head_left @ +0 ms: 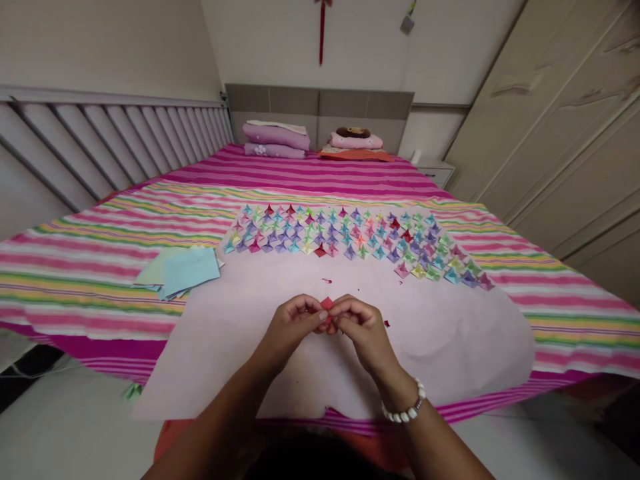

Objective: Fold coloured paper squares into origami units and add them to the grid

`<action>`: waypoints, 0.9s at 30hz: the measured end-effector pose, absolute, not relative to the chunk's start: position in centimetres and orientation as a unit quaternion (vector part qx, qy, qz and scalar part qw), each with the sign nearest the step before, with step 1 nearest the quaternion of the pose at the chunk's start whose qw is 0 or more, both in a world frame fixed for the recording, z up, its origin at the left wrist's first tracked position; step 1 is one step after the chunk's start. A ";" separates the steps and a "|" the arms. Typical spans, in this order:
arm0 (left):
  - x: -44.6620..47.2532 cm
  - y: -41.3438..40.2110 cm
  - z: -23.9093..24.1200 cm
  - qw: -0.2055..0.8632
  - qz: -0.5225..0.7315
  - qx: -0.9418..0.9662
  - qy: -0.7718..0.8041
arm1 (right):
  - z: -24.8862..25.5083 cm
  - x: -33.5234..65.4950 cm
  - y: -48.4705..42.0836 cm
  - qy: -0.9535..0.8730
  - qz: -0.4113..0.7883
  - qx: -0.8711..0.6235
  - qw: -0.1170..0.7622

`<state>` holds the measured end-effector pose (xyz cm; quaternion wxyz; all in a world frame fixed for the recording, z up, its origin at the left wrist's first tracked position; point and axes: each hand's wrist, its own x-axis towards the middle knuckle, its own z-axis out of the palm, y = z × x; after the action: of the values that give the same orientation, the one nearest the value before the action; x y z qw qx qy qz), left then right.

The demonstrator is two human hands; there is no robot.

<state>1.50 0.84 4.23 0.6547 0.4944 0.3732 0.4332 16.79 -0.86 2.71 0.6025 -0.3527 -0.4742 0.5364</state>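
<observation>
A small red piece of folded paper (327, 304) is pinched between my two hands, over the large white sheet (240, 360). My left hand (297, 323) grips its left side with thumb and fingers. From the right, my right hand (361, 325) holds the other side, its fingertips almost meeting those of the left. The fingers hide the lower part of the paper. Beyond the hands, several rows of small folded paper pieces (320, 250) in many colours stand along the far part of the sheet.
Left of the rows lies a stack of light blue and pale paper squares (191, 270). Tiny red scraps (387, 324) dot the white sheet. Underneath is a bed with a striped cover (90, 267). Folded bedding (276, 140) sits by the headboard (350, 107); a wardrobe (565, 133) stands right.
</observation>
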 end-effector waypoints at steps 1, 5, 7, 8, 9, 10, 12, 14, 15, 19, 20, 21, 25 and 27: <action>1.5 0.8 4.4 0.650 0.432 0.502 0.374 | 2.8 16.8 -0.9 -0.482 0.533 -0.350 0.601; 1.5 0.8 4.8 0.641 0.432 0.508 0.380 | 2.7 17.0 -1.0 -0.491 0.537 -0.355 0.588; 1.6 0.8 4.8 0.635 0.432 0.513 0.385 | 2.5 17.0 -0.9 -0.461 0.545 -0.373 0.593; 1.6 0.8 4.8 0.630 0.432 0.519 0.385 | 2.4 17.0 -0.9 -0.444 0.549 -0.383 0.596; 1.6 0.8 4.8 0.625 0.431 0.526 0.383 | 2.4 16.9 -0.8 -0.431 0.554 -0.390 0.596; 1.6 0.8 4.8 0.620 0.432 0.533 0.379 | 2.3 16.9 -0.7 -0.424 0.559 -0.395 0.593; 1.7 0.8 4.7 0.611 0.435 0.545 0.375 | 2.2 16.7 -0.5 -0.421 0.567 -0.401 0.583; 1.7 0.9 4.5 0.603 0.447 0.542 0.377 | 2.2 16.7 -0.3 -0.417 0.573 -0.403 0.579; 1.7 0.9 4.4 0.601 0.456 0.536 0.379 | 2.2 16.7 -0.3 -0.411 0.574 -0.403 0.583; 1.7 1.1 4.2 0.625 0.459 0.500 0.385 | 2.3 16.6 -0.2 -0.398 0.561 -0.412 0.598; 1.7 1.1 4.2 0.634 0.449 0.495 0.389 | 2.4 16.6 -0.2 -0.403 0.555 -0.415 0.598; 1.7 1.1 4.3 0.640 0.440 0.492 0.393 | 2.4 16.6 -0.2 -0.409 0.550 -0.417 0.597; 1.5 1.1 4.5 0.640 0.424 0.486 0.418 | 2.5 16.5 -0.4 -0.434 0.536 -0.423 0.587; 1.5 1.1 4.6 0.628 0.427 0.490 0.427 | 2.5 16.5 -0.4 -0.442 0.532 -0.426 0.583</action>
<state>1.46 1.06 4.55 0.6283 0.4905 0.4266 0.4274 16.49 -0.41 2.50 0.5830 -0.4261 -0.4425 0.5317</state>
